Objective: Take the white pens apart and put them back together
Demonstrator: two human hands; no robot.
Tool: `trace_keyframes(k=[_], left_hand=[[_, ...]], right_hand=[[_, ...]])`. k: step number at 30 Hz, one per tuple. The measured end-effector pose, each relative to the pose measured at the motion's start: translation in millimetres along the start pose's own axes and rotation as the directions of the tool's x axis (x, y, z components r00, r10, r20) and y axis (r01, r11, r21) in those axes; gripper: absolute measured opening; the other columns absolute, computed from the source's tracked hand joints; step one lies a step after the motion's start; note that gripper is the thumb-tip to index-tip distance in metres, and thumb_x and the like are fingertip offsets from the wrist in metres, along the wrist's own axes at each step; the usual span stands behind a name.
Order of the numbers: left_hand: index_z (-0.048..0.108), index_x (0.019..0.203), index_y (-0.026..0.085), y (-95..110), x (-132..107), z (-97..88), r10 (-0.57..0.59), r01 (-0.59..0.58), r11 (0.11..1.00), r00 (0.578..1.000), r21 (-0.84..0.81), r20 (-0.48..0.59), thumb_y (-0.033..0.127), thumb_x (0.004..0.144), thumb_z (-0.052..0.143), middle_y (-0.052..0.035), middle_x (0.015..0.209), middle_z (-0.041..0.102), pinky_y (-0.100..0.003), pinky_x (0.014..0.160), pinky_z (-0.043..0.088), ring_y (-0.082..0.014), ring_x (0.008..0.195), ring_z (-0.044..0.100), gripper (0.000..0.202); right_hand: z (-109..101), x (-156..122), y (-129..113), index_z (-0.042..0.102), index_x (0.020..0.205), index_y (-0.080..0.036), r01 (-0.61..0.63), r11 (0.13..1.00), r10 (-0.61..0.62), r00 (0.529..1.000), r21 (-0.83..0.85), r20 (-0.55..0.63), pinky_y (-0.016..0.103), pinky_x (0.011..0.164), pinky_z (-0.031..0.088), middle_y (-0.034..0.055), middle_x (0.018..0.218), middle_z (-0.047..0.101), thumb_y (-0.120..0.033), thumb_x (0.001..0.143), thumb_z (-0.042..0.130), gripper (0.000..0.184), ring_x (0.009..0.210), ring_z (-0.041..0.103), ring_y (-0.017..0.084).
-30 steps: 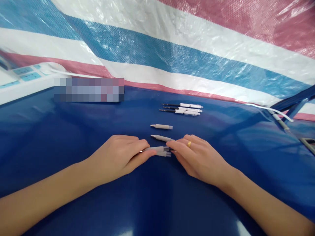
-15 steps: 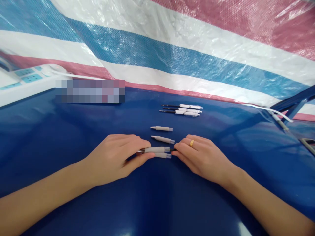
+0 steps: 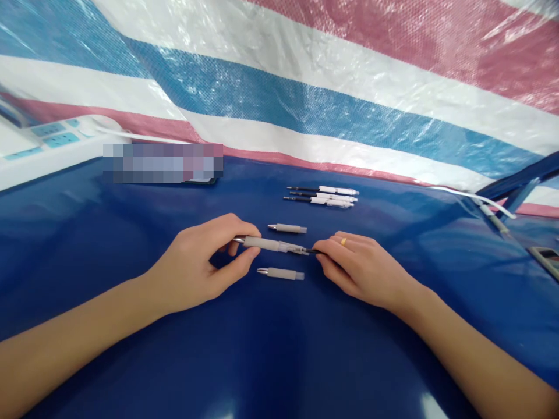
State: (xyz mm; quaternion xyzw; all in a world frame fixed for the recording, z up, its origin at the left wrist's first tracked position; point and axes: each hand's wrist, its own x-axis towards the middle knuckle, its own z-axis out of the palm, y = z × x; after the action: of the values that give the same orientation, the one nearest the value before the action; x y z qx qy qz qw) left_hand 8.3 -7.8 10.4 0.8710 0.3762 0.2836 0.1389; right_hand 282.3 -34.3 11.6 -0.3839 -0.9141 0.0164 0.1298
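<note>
My left hand (image 3: 213, 259) pinches a grey-gripped pen barrel (image 3: 264, 244) near its metal tip, with its clear end pointing right. Between the thumb and fingers of my right hand (image 3: 356, 265) is a thin black rod like a pen refill (image 3: 311, 251), in line with that barrel. Whether the rod enters the barrel cannot be made out, as another clear end overlaps there. One similar pen barrel (image 3: 288, 228) lies just beyond, and another barrel (image 3: 282, 273) rests nearer to me. A ring is on my right hand.
Three white pen upper halves with black refills (image 3: 325, 198) lie side by side farther back on the blue table (image 3: 271, 349). A white power strip (image 3: 56, 145) and a pixelated object (image 3: 161, 164) are at back left. Behind hangs a striped plastic sheet (image 3: 279, 87).
Both hands have moved slightly away from me, carrying the barrel and black rod. The held barrel now overlaps the middle barrel on the table, and the nearest barrel is uncovered.
</note>
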Motion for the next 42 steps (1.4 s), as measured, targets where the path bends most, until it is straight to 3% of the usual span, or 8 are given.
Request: trace_keyframes(k=[10, 16, 22, 27, 33, 39, 42], left_hand=[[0.061, 0.1, 0.022, -4.9, 2.4, 4.6, -0.041, 0.041, 0.999, 0.999, 0.012, 0.018, 0.03, 0.092, 0.052, 0.0008, 0.086, 0.06, -0.02, 0.058, 0.045, -0.0105, 0.067, 0.056, 0.015], [0.065, 0.106, 0.021, -7.2, 5.6, 9.5, -0.038, 0.036, 0.997, 0.999, 0.065, 0.031, 0.037, 0.096, 0.048, -0.0027, 0.097, 0.062, -0.025, 0.077, 0.048, -0.0133, 0.078, 0.06, 0.026], [0.064, 0.118, 0.021, -11.6, 5.8, 14.2, -0.061, 0.051, 0.993, 0.994, 0.11, 0.086, 0.043, 0.099, 0.039, -0.0039, 0.093, 0.06, -0.028, 0.076, 0.048, -0.0155, 0.081, 0.06, 0.037], [0.061, 0.122, 0.015, -16.0, 4.8, 19.1, 0.033, -0.053, 0.985, 0.991, 0.162, 0.127, 0.036, 0.101, 0.035, -0.0054, 0.093, 0.059, -0.031, 0.077, 0.047, -0.0174, 0.083, 0.059, 0.039], [0.059, 0.117, 0.018, -16.6, 3.2, 19.9, 0.0, -0.016, 0.987, 0.994, 0.157, 0.107, 0.031, 0.099, 0.042, -0.0045, 0.101, 0.061, -0.031, 0.084, 0.046, -0.0184, 0.093, 0.059, 0.028], [0.063, 0.11, 0.019, -20.1, 3.3, 21.5, 0.02, -0.032, 0.988, 0.997, 0.154, 0.08, 0.03, 0.099, 0.043, -0.0034, 0.102, 0.059, -0.028, 0.084, 0.046, -0.0161, 0.092, 0.059, 0.025], [0.064, 0.111, 0.019, -20.2, 3.3, 21.9, 0.039, -0.05, 0.985, 0.997, 0.165, 0.068, 0.03, 0.099, 0.042, -0.0035, 0.101, 0.059, -0.028, 0.081, 0.047, -0.0156, 0.09, 0.06, 0.027]], right_hand=[[-1.2, 0.5, 5.9, 0.057, 0.097, -0.016, -0.115, 0.991, 0.115, 0.993, 0.072, 0.002, 0.031, 0.067, 0.044, 0.0053, 0.075, 0.06, -0.02, 0.097, 0.033, 0.025, 0.071, 0.056, 0.019], [3.0, 0.7, 16.5, 0.056, 0.109, -0.013, -0.214, 0.973, 0.216, 0.976, 0.093, -0.017, 0.039, 0.08, 0.047, 0.0091, 0.089, 0.062, -0.018, 0.095, 0.033, 0.027, 0.085, 0.057, 0.024], [12.6, -2.0, 25.8, 0.047, 0.131, -0.008, -0.219, 0.973, 0.219, 0.976, -0.065, -0.009, 0.045, 0.085, 0.048, 0.0132, 0.101, 0.06, -0.012, 0.09, 0.039, 0.042, 0.093, 0.055, 0.027], [20.7, -3.3, 30.1, 0.039, 0.141, -0.01, -0.224, 0.963, 0.22, 0.975, -0.149, -0.042, 0.045, 0.09, 0.047, 0.014, 0.113, 0.06, -0.007, 0.09, 0.04, 0.051, 0.103, 0.053, 0.028], [15.7, -1.4, 27.0, 0.05, 0.131, -0.011, -0.323, 0.917, 0.293, 0.944, -0.235, -0.154, 0.042, 0.09, 0.047, 0.0136, 0.121, 0.058, -0.01, 0.085, 0.047, 0.046, 0.109, 0.052, 0.03], [9.9, -4.9, 27.3, 0.062, 0.099, -0.014, -0.484, 0.8, 0.456, 0.874, -0.355, -0.165, 0.042, 0.076, 0.049, 0.0126, 0.097, 0.063, -0.013, 0.081, 0.052, 0.021, 0.089, 0.057, 0.03], [12.4, -6.7, 31.8, 0.062, 0.1, -0.015, -0.479, 0.809, 0.446, 0.878, -0.34, -0.177, 0.041, 0.076, 0.05, 0.0114, 0.095, 0.064, -0.013, 0.085, 0.05, 0.02, 0.088, 0.058, 0.029]])
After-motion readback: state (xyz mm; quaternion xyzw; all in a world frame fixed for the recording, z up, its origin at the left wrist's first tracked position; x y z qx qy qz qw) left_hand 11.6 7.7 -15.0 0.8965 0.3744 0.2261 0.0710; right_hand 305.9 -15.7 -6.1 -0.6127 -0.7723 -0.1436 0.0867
